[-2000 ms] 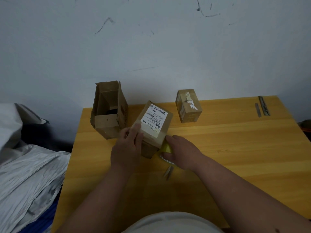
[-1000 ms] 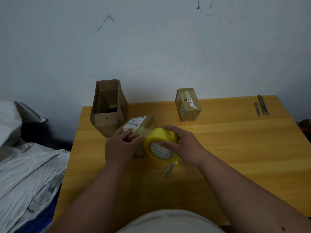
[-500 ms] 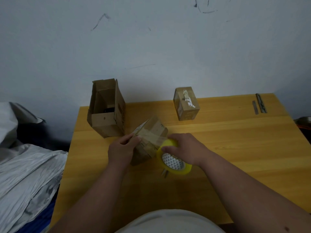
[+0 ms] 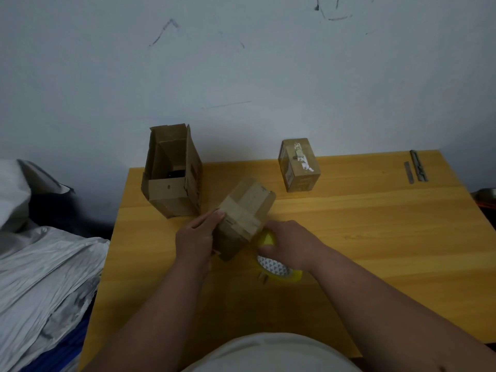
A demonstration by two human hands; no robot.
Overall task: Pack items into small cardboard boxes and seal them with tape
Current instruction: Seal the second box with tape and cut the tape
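Note:
A small closed cardboard box (image 4: pixel 245 213) is tilted on the yellow wooden table (image 4: pixel 362 237), a strip of tape running across its upper face. My left hand (image 4: pixel 197 237) grips its left side, fingertips on the taped edge. My right hand (image 4: pixel 291 244) holds a yellow tape roll (image 4: pixel 279 268) low against the box's right side; part of the roll is hidden under my hand.
An open, taller cardboard box (image 4: pixel 171 170) with something dark inside stands at the back left. A small sealed box (image 4: pixel 299 165) stands at the back middle. Two metal strips (image 4: pixel 416 167) lie at the far right corner. Crumpled grey-white sheeting (image 4: pixel 43 277) lies left of the table.
The box has been turned over, so its white label no longer shows. The tape roll has come round the box and now sits low at its right side.

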